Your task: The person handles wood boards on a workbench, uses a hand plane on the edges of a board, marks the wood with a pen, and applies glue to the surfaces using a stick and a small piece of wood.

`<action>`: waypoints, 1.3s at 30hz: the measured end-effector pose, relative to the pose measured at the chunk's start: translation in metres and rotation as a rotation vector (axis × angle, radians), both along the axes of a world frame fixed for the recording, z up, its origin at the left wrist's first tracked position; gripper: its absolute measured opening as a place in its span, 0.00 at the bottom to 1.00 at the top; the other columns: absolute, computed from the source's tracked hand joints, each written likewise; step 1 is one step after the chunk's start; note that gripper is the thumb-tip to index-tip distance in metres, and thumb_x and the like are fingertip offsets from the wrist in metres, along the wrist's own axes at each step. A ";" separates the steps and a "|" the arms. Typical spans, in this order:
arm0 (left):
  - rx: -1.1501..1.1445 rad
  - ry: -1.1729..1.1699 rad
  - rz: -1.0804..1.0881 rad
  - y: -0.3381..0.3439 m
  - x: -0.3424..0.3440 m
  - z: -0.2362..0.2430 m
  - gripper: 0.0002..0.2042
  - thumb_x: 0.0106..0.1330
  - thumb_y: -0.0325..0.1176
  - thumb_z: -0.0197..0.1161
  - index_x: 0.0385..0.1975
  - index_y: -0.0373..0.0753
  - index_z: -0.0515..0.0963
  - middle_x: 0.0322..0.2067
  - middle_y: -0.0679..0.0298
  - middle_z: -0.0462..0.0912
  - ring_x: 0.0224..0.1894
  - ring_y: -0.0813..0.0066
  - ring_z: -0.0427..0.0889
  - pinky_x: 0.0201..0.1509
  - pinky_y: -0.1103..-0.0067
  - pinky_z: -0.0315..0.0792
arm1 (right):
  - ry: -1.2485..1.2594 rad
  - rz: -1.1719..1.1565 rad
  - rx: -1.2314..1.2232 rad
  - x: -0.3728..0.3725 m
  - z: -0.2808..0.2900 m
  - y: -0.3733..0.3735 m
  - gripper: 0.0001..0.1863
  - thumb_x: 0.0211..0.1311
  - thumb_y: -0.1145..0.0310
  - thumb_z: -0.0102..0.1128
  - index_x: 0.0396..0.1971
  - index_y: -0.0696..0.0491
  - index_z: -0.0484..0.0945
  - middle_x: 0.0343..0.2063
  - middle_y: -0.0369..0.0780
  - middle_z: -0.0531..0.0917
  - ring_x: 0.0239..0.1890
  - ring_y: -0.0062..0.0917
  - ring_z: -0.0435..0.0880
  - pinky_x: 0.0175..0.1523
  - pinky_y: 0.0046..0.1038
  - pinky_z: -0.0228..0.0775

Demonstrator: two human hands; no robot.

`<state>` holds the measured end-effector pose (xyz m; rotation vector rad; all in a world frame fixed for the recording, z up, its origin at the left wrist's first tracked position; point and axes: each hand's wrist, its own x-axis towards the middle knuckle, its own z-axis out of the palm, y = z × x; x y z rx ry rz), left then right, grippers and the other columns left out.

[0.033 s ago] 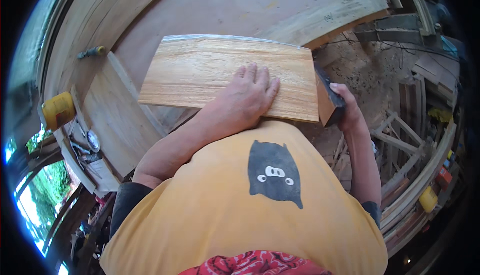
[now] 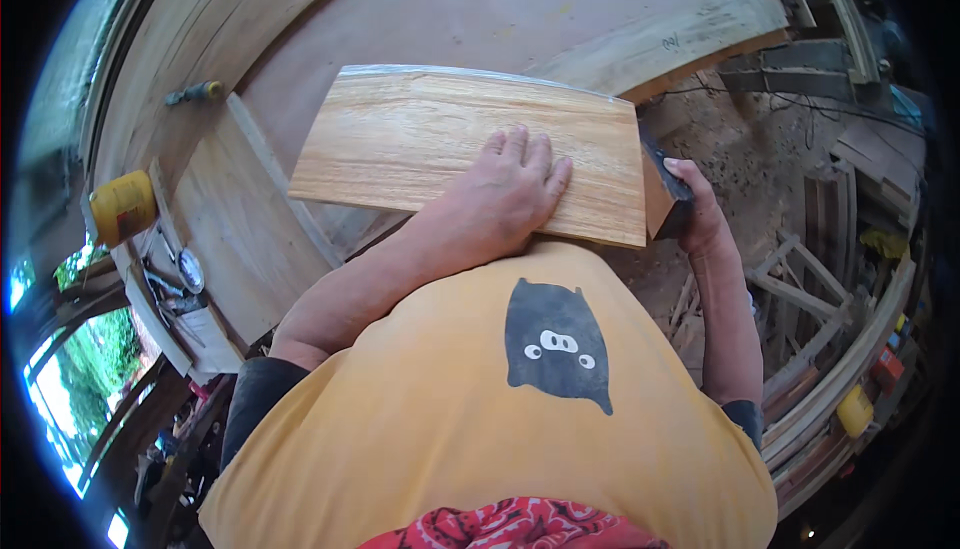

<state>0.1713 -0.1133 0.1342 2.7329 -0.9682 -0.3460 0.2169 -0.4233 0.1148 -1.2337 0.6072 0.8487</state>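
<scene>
A pale wooden board (image 2: 400,139) with clear grain lies in front of me, its long side close to my shirt. My left hand (image 2: 515,189) rests flat on its top face, fingers stretched out and slightly apart. At the board's right end, my right hand (image 2: 700,204) grips a block with a dark covering (image 2: 665,174), which looks like a sanding block. The thumb lies over its upper edge and the other fingers are mostly hidden behind it. The block stands tilted against or very near the board's end; contact cannot be made out.
Beneath the board spreads a large wooden panel (image 2: 450,24). To the left are a screwdriver-like tool (image 2: 195,93), a yellow container (image 2: 124,208) and a round dial-like object (image 2: 189,271). Scrap timber and a wooden frame (image 2: 800,279) stand at the right, over a dusty floor (image 2: 710,139).
The view has shifted slightly. My right hand and the block have moved a little farther from me along the board's end. My left hand keeps its place on the board.
</scene>
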 end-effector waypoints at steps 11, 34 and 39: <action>-0.089 -0.038 -0.020 -0.003 -0.004 0.004 0.30 0.64 0.33 0.60 0.66 0.25 0.68 0.62 0.33 0.71 0.68 0.34 0.70 0.73 0.55 0.64 | -0.064 0.011 -0.114 -0.007 0.018 0.001 0.33 0.63 0.46 0.60 0.58 0.58 0.78 0.47 0.42 0.86 0.49 0.26 0.85 0.56 0.28 0.75; -0.074 -0.028 0.022 -0.004 -0.002 -0.004 0.26 0.67 0.34 0.59 0.64 0.29 0.71 0.62 0.36 0.73 0.66 0.36 0.73 0.72 0.54 0.66 | 0.010 0.140 -0.066 0.012 0.008 -0.001 0.36 0.62 0.42 0.59 0.58 0.57 0.78 0.46 0.43 0.86 0.43 0.26 0.88 0.46 0.28 0.81; -0.089 -0.003 0.038 -0.002 0.000 -0.005 0.27 0.67 0.35 0.60 0.64 0.29 0.71 0.61 0.35 0.73 0.66 0.35 0.72 0.73 0.54 0.65 | 0.018 0.136 -0.081 0.012 0.009 0.005 0.36 0.60 0.42 0.61 0.57 0.57 0.78 0.45 0.44 0.86 0.45 0.27 0.88 0.48 0.29 0.81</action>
